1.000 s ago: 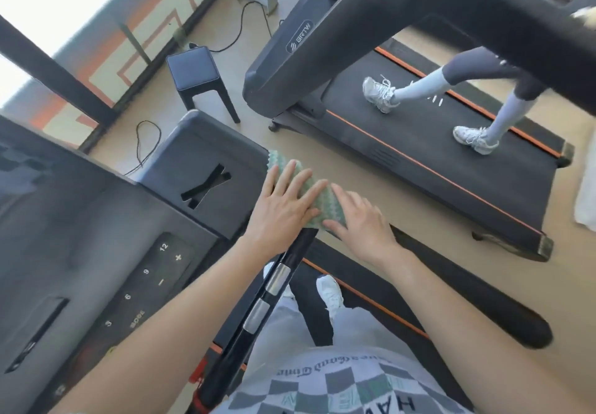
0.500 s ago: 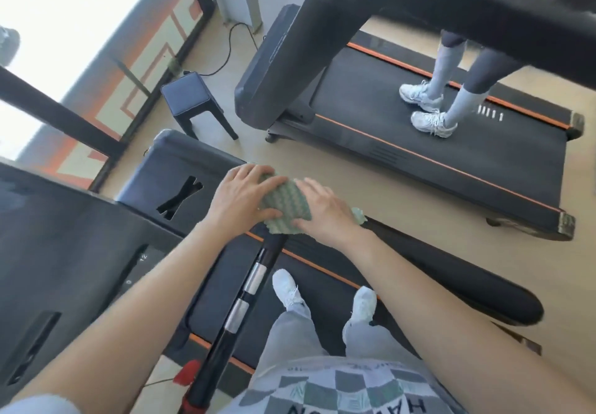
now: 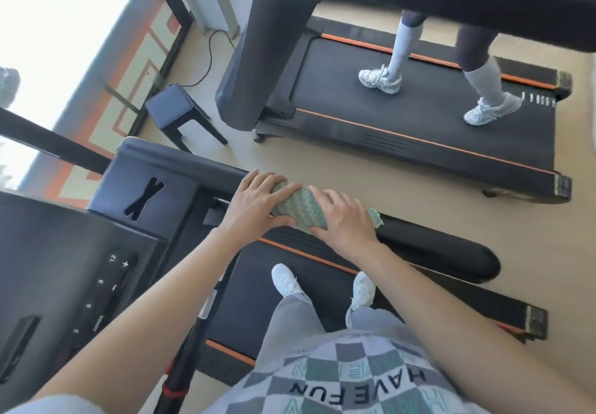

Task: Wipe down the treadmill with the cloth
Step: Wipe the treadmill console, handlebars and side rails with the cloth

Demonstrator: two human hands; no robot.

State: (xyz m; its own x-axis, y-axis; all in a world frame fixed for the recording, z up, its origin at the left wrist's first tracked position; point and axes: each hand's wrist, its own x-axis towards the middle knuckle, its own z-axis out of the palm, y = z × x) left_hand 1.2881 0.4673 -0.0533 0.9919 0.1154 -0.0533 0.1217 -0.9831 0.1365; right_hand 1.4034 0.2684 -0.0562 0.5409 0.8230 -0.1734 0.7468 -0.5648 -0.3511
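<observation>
Since a second ago both hands have gone from lying flat on the cloth [image 3: 298, 208] to wrapping it round the treadmill's [image 3: 277, 323] black handrail [image 3: 445, 252]. Left hand [image 3: 258, 202] grips the cloth's 9 o'clock end, fingers [image 3: 269, 181] curled over the top, thumb underneath. Right hand [image 3: 345, 220] clamps the 3 o'clock end, its fingers curled round the cloth too. One cloth corner pokes out past the right hand at 3 o'clock.

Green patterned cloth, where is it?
The green patterned cloth sits centrally in the head view, on the black padded handrail, gripped by left hand and right hand.
</observation>
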